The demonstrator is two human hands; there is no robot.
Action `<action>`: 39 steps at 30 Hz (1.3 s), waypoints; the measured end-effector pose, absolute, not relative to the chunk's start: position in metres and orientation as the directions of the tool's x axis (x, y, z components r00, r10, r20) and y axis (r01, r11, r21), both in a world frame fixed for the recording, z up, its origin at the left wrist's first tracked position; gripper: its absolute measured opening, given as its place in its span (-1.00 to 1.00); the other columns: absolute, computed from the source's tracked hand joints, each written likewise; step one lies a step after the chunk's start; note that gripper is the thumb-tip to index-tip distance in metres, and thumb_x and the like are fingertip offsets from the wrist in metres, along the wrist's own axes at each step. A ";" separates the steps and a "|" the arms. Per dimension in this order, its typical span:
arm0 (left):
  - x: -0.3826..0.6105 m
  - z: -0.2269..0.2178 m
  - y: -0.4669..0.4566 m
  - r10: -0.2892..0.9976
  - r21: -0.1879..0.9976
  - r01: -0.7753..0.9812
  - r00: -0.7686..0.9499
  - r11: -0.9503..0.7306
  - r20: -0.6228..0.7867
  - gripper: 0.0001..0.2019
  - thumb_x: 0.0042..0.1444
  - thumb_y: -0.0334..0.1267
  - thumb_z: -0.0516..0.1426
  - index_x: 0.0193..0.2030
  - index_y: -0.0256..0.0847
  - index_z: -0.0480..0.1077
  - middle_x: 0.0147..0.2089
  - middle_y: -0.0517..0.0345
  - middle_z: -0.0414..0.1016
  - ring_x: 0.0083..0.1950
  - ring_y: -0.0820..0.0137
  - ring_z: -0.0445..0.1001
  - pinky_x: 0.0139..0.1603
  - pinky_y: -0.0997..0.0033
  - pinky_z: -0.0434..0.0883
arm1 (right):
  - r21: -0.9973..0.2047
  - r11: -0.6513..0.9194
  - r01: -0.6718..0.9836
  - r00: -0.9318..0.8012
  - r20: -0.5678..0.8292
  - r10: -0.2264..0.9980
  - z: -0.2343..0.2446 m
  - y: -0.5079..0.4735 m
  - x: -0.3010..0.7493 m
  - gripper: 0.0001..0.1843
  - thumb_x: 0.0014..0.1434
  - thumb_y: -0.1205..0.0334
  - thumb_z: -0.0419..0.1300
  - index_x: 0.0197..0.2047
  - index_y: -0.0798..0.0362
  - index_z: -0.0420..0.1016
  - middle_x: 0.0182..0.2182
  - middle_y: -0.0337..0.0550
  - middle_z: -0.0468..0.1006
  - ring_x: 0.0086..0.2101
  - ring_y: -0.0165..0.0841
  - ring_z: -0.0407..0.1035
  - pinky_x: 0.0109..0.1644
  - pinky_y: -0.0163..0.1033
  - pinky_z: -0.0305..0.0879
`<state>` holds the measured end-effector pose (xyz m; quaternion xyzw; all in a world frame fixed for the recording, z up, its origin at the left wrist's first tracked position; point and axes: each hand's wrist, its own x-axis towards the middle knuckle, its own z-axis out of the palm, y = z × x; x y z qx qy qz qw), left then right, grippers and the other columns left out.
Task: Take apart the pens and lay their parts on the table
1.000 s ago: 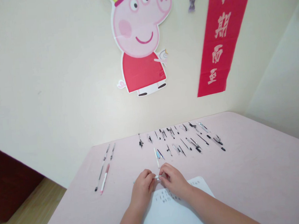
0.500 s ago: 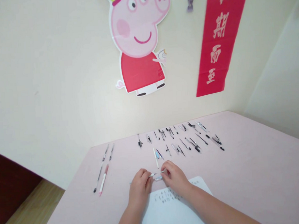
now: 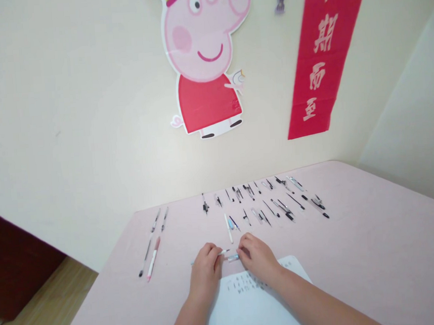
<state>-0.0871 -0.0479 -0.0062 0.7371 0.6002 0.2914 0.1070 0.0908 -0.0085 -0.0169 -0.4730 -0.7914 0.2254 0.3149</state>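
Observation:
My left hand [image 3: 205,266] is closed around a white pen [image 3: 224,252], whose dark tip points right past my fingers. Its light blue end shows at the left of the hand. My right hand [image 3: 258,256] is pinched just across from that tip, and whatever lies between its fingertips is hidden. A light blue clear piece [image 3: 233,258], perhaps a pen cap, is low on the table by the right fingertips; I cannot tell if they touch it. Below both hands lies a white sheet [image 3: 253,311] with dark handwriting along its top.
Several black and clear pen parts [image 3: 285,209] lie in rows toward the wall. A white barrel [image 3: 228,228] is beyond my hands. To the left, a pink and white pen [image 3: 154,258] lies beside other slim pens on the pink table [image 3: 375,250].
The view has shifted slightly. A small pale bit that showed at my right fingertips is now out of sight, and those fingers sit a little lower. My left hand keeps the pen.

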 end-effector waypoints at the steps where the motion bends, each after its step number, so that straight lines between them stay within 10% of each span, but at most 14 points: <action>1: -0.087 -0.006 -0.048 0.948 0.509 0.822 0.108 -0.255 0.300 -0.81 0.15 -0.32 -0.06 -0.30 -0.17 0.38 -0.26 0.08 0.36 -0.23 0.37 0.37 -0.19 0.34 0.33 | -0.653 0.453 0.607 -0.356 0.286 0.889 -0.017 -0.009 0.091 -0.89 0.10 0.35 0.08 -0.45 0.05 0.37 -0.36 -0.18 0.38 -0.34 -0.37 0.29 -0.26 -0.28 0.17; 16: -0.085 -0.005 -0.050 0.924 0.476 0.818 0.162 -0.323 0.347 -0.80 0.12 -0.34 -0.03 -0.27 -0.14 0.42 -0.26 0.08 0.39 -0.23 0.37 0.39 -0.22 0.40 0.34 | -0.713 0.560 0.422 -0.369 0.429 0.824 -0.009 -0.012 0.090 -0.80 0.08 0.39 0.10 -0.21 0.01 0.43 -0.25 -0.14 0.40 -0.20 -0.31 0.28 -0.11 -0.21 0.22; 39: -0.089 -0.005 -0.048 0.941 0.474 0.842 0.107 -0.258 0.321 -0.81 0.13 -0.35 -0.04 -0.29 -0.19 0.41 -0.26 0.07 0.38 -0.23 0.36 0.36 -0.20 0.36 0.31 | -0.648 0.615 0.449 -0.414 0.459 0.786 -0.002 -0.006 0.096 -0.85 0.00 0.48 0.15 -0.41 0.05 0.46 -0.27 -0.13 0.42 -0.17 -0.30 0.26 -0.07 -0.18 0.21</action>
